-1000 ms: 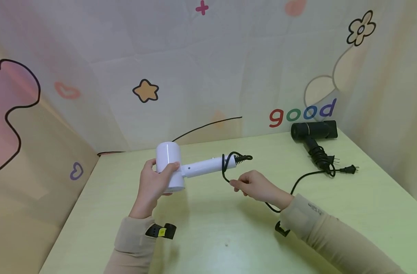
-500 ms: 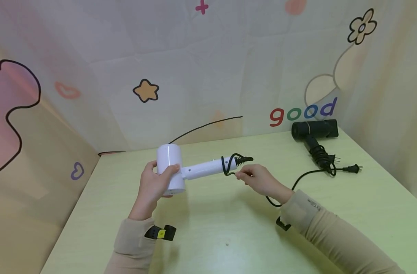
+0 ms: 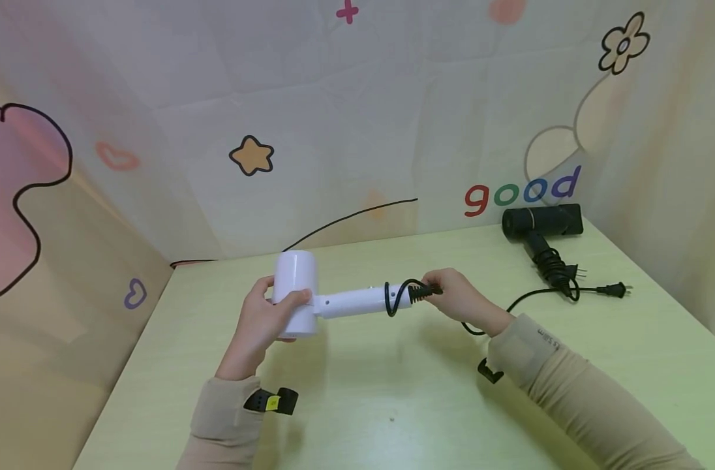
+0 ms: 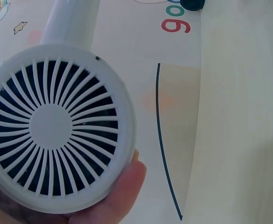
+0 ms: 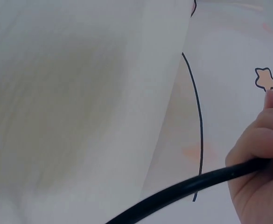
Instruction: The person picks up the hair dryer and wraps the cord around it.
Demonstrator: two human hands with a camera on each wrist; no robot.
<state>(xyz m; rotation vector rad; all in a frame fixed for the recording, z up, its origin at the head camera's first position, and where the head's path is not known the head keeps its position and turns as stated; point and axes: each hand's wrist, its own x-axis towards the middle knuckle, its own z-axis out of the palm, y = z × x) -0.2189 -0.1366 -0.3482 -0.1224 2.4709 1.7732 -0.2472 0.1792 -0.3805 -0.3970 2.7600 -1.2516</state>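
Note:
My left hand (image 3: 263,320) grips a white hair dryer (image 3: 363,301) by its barrel, thumb across the front, and holds it above the table with the handle toward the right. In the left wrist view the dryer's round vent grille (image 4: 51,126) faces the camera. A black power cord (image 3: 388,303) loops around the handle's end. My right hand (image 3: 460,300) pinches this cord close to the handle's ribbed end. The right wrist view shows the cord (image 5: 173,191) running out of the curled fingers; their tips are partly hidden.
A black hair dryer (image 3: 542,222) with its cord wound around the handle lies at the table's back right. Beside it is the white dryer's plug (image 3: 612,290). A printed curtain hangs behind the pale green table (image 3: 357,405).
My right hand has moved up with the cord, from below the handle to beside its ribbed end. The white dryer has sunk slightly, and the plug has slid a little rightward.

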